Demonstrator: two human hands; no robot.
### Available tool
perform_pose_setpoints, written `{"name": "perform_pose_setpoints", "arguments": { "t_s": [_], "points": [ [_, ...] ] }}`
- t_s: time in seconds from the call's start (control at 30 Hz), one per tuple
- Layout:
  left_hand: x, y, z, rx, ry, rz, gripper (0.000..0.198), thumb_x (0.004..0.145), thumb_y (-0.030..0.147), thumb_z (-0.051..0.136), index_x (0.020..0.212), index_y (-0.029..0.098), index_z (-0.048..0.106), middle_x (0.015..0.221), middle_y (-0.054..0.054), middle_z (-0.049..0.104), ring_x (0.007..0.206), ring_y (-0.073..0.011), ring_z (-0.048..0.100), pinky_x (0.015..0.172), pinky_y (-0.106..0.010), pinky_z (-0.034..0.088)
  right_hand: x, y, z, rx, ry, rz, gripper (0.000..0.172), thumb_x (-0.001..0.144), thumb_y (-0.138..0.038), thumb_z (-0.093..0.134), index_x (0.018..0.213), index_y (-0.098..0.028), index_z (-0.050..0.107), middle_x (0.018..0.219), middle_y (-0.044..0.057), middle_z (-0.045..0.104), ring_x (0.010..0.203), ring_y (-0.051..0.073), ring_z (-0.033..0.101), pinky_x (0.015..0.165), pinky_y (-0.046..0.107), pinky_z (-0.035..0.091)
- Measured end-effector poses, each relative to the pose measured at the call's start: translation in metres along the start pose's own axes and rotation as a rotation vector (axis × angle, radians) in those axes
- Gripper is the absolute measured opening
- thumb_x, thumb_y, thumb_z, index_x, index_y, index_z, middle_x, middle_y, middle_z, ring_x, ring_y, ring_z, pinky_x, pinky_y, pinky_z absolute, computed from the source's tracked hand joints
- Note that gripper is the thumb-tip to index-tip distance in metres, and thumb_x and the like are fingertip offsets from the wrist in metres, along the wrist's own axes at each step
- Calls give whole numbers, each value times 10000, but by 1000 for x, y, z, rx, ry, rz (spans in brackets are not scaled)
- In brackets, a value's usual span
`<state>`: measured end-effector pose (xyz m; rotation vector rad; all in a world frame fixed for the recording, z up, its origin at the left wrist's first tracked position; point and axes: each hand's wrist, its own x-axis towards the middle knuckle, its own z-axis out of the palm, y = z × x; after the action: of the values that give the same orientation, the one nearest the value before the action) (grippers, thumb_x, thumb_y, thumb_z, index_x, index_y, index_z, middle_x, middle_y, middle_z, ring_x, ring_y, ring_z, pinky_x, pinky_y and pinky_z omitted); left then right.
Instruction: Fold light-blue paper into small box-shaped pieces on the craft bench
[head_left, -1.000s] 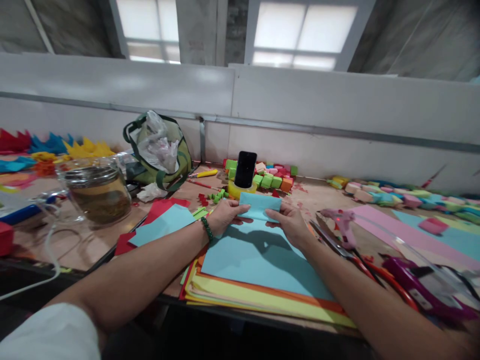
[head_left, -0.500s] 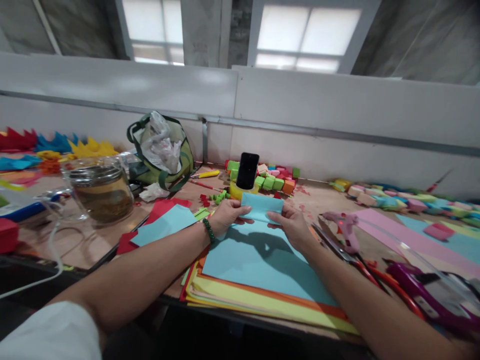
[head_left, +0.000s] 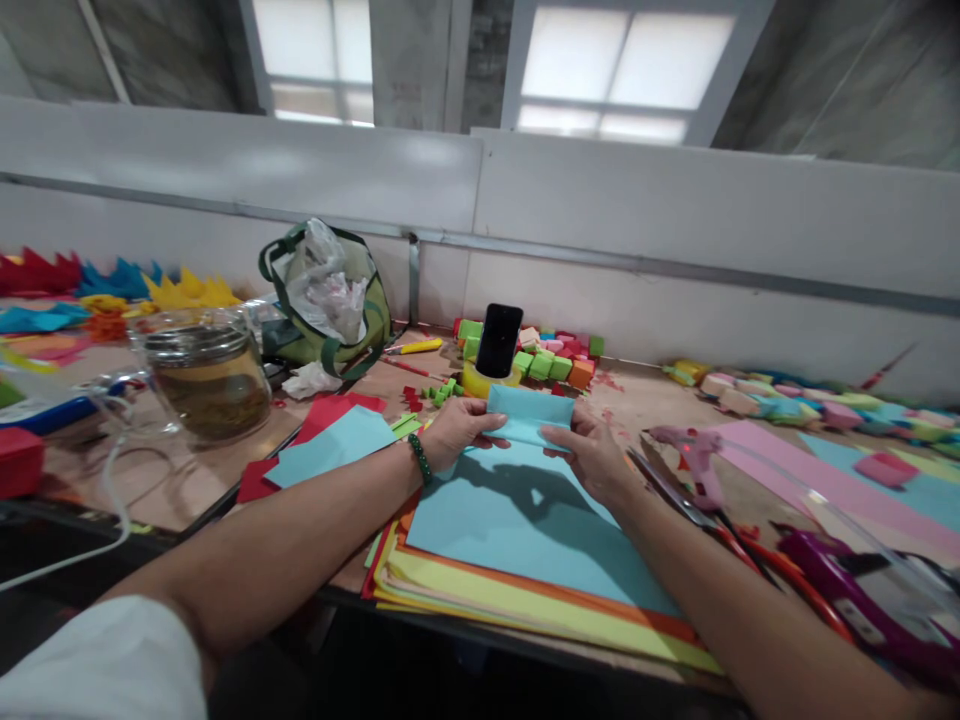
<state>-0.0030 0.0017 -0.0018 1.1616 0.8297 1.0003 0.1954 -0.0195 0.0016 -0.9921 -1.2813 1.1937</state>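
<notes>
A small folded piece of light blue paper (head_left: 529,405) is held up between both hands, with a crease running across it. My left hand (head_left: 459,432) pinches its left end between thumb and fingers; a green bead bracelet circles that wrist. At the right end, my right hand (head_left: 589,452) grips the paper the same way. Below them lies a large light blue sheet (head_left: 517,530), on top of a stack of coloured paper (head_left: 555,612). The shadow of both hands falls on the sheet.
Left of the stack lie red and blue paper pieces (head_left: 330,448), and a lidded glass jar (head_left: 208,385). A phone (head_left: 499,340) stands in a yellow tape roll (head_left: 480,380). To the right are a pink glue gun (head_left: 697,460), scissors (head_left: 780,570) and a purple device (head_left: 862,590).
The paper is tilted slightly and its creased face shows a little more. Both hands keep their hold, and the whole view has shifted a little.
</notes>
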Motion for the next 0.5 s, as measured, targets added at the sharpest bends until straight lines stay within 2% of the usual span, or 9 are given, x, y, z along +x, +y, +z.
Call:
{"name": "perform_pose_setpoints", "arguments": {
  "t_s": [0.27, 0.5],
  "points": [
    [0, 1, -1, -6, -1, -4, 452, 537, 334, 856, 901, 126, 691, 779, -46, 698, 562, -139, 680, 470, -168, 419, 0, 1, 0, -6, -1, -17, 308, 537, -271, 818, 801, -188, 685, 694, -20, 641, 605, 116, 548, 529, 240, 463],
    [-2, 1, 2, -51, 25, -23, 256, 615, 208, 801, 829, 120, 691, 691, -22, 672, 528, -126, 668, 465, -163, 434, -1, 0, 1, 25, 7, 7, 269, 518, -231, 806, 759, -191, 692, 653, -26, 627, 567, 108, 530, 509, 236, 449]
  ]
}}
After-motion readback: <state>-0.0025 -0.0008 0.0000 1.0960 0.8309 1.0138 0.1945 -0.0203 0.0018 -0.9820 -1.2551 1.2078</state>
